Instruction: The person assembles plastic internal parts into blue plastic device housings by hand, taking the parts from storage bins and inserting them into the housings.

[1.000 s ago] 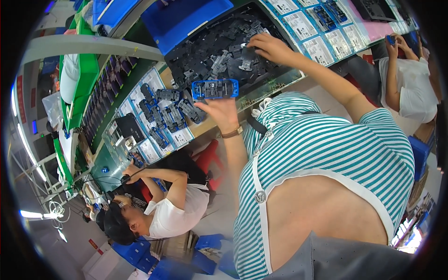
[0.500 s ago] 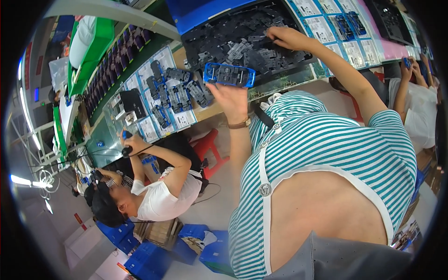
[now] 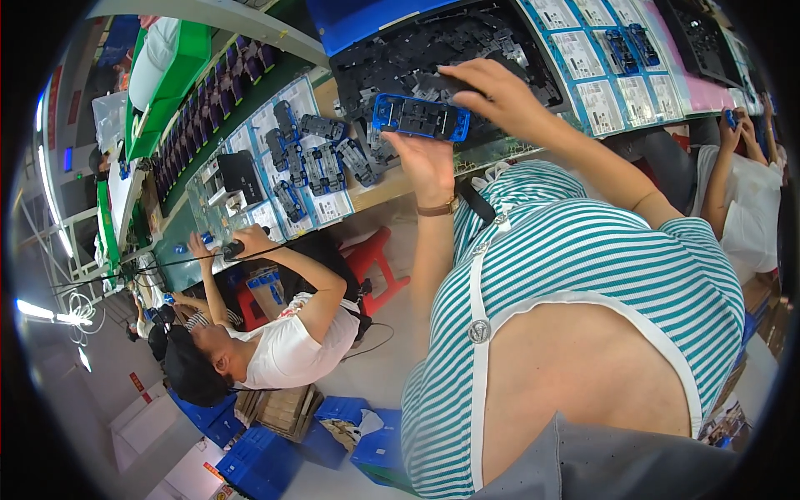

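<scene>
In the head view, the left hand (image 3: 431, 165) grasps a blue car shell (image 3: 421, 117), hollow side up with dark parts seated inside, at the near edge of the black tray (image 3: 561, 98); the right hand (image 3: 506, 102) is at its right end, thumb and forefinger apart, though I cannot tell whether it carries anything; similar pieces (image 3: 323, 169) lie grouped at left, two more shells (image 3: 619, 52) at right, and plenty of loose black parts (image 3: 490, 52) apparently remain

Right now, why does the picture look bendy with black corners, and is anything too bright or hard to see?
Head view, overall: the fisheye lens curves the pale beam and blackens the corners; head view, left: a lamp glares white; head view, top: dark parts blend together, but the blue piece in the left grip stands out.
</scene>
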Tool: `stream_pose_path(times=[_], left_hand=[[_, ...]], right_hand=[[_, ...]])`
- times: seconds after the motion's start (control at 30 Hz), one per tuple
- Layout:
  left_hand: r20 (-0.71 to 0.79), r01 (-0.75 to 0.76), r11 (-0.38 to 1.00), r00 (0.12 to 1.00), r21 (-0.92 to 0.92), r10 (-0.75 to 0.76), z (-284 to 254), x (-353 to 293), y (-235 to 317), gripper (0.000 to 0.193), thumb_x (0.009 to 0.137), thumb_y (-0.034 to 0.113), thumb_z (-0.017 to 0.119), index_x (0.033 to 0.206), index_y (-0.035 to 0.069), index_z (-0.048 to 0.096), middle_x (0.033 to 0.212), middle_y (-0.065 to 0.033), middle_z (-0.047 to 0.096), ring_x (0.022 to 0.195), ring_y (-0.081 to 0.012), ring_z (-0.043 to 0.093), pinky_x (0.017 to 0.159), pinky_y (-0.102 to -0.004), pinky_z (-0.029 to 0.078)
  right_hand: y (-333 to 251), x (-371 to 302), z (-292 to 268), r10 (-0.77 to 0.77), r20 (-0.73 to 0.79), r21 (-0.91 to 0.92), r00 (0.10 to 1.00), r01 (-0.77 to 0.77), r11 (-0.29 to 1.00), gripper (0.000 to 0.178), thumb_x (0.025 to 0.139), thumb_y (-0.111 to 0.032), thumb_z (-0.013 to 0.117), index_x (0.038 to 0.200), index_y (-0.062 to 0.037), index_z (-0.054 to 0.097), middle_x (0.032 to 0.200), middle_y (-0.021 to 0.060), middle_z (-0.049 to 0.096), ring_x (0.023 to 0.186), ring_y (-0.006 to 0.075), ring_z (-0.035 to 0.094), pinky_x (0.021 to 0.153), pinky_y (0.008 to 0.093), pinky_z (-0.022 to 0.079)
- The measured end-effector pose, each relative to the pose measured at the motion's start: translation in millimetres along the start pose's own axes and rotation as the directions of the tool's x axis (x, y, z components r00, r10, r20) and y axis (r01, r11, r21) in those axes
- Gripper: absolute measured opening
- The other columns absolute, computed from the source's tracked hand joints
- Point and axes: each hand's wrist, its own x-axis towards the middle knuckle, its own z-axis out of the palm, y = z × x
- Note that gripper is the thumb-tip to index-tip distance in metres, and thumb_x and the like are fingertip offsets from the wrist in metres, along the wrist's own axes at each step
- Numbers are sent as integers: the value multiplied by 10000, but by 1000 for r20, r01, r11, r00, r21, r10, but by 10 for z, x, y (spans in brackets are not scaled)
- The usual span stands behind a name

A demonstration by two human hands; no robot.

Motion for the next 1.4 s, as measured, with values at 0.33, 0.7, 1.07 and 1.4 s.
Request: stream_pose_path(times=[0.33,0.7,1.07,1.4], left_hand=[[-63,-90,983,993,157,101,169,-102,-52,652,959,578,231,1376,89,341,1369,-62,421,1265,-211,406,1070,-366,332],[-65,-227,927,964,298,257,189,-118,-7,345,983,267,475,1283,118,395,1204,-62,526,1092,-179,533,936,-354,448],[-59,-318,903,935,287,348,273,-116,112,451,968,375,473,1264,56,356,1171,-158,523,1063,-279,557,926,-432,472],[-78,-351,858,910,375,406,54,-47,271,432,974,346,469,1261,44,354,1107,-157,560,994,-270,598,868,-393,511]], right_hand=[[-436,27,445,-56,-131,-229,990,25,973,487,745,-307,711,1134,-60,553,1130,106,549,1010,285,555,808,371,490],[-375,7,477,-93,-30,-49,995,91,995,586,750,-198,683,1277,-64,466,1269,156,487,1134,341,510,915,393,466],[-223,-134,548,347,274,793,897,-415,446,441,902,-212,612,1259,25,505,1064,115,606,894,151,623,732,275,573],[-283,-81,785,389,280,792,878,-440,424,423,874,-222,655,1203,23,554,996,93,630,873,139,621,692,281,583]])
